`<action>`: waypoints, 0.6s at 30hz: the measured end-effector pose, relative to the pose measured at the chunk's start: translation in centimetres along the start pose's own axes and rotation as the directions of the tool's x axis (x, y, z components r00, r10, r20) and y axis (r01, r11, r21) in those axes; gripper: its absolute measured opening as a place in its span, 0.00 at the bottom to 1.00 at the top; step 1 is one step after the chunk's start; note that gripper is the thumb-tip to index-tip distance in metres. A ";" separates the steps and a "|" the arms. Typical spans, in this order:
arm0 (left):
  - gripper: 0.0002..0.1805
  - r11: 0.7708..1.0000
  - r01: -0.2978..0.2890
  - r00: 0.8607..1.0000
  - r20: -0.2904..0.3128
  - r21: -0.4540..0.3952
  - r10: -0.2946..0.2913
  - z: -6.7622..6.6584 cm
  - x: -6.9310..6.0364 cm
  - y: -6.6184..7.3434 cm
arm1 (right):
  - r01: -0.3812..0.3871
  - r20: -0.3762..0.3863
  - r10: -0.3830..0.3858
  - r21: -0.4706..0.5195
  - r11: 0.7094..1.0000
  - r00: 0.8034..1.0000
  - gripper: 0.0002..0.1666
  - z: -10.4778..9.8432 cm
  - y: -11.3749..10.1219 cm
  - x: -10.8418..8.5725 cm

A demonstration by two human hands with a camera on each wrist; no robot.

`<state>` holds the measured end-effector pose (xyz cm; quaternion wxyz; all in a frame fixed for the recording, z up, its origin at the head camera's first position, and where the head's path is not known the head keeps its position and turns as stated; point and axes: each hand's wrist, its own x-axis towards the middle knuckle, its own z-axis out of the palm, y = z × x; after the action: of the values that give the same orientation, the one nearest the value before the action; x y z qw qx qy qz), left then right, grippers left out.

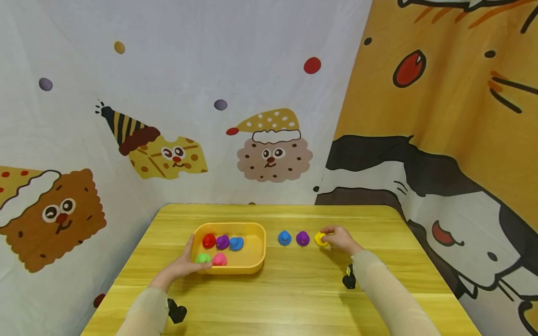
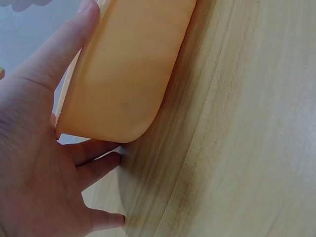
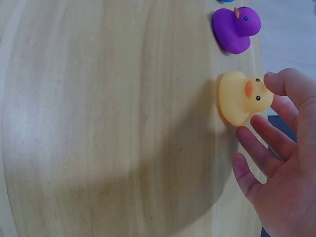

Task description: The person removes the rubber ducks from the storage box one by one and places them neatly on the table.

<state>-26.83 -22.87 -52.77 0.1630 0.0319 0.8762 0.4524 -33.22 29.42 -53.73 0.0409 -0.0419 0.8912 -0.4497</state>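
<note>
A yellow-orange plastic tub (image 1: 248,269) stands on the table, and my left hand (image 1: 181,267) holds its left end. In the left wrist view, the thumb lies along the rim of the tub (image 2: 123,79) while the other fingers reach round its corner. At the right end of a row of toy ducks, my right hand (image 1: 341,239) pinches a yellow rubber duck (image 3: 231,101) by the head, thumb on one side. The duck sits upright on the tabletop. Beside it in the row are a purple duck (image 1: 302,238) and a blue duck (image 1: 284,238).
Inside the tub are a red duck (image 1: 208,241), a purple duck (image 1: 222,242), a blue duck (image 1: 237,243), a green duck (image 1: 203,258) and a pink duck (image 1: 219,259). The wooden table (image 1: 269,308) meets a printed cloth backdrop (image 1: 235,60) behind and at the sides.
</note>
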 end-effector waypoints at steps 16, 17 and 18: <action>0.70 1.000 0.005 1.000 -0.006 -0.020 -0.005 0.1 -0.3 0.1 | 0.110 -0.077 -0.111 -0.011 0.994 0.991 0.17 2.7 -6.5 1.5; 0.69 1.000 0.003 1.000 -0.006 -0.018 -0.003 0.1 -0.3 0.2 | 0.122 -0.077 -0.122 -0.006 0.993 0.990 0.16 3.0 -7.1 1.7; 0.69 1.000 0.002 1.000 -0.006 -0.015 -0.002 0.1 -0.3 0.2 | 0.132 -0.073 -0.131 0.005 0.991 0.989 0.16 3.3 -7.7 1.8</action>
<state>-26.56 -22.77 -52.61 0.1610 0.0283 0.8733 0.4590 -34.38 22.00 -49.58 -0.0210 -0.0838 0.8853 -0.4569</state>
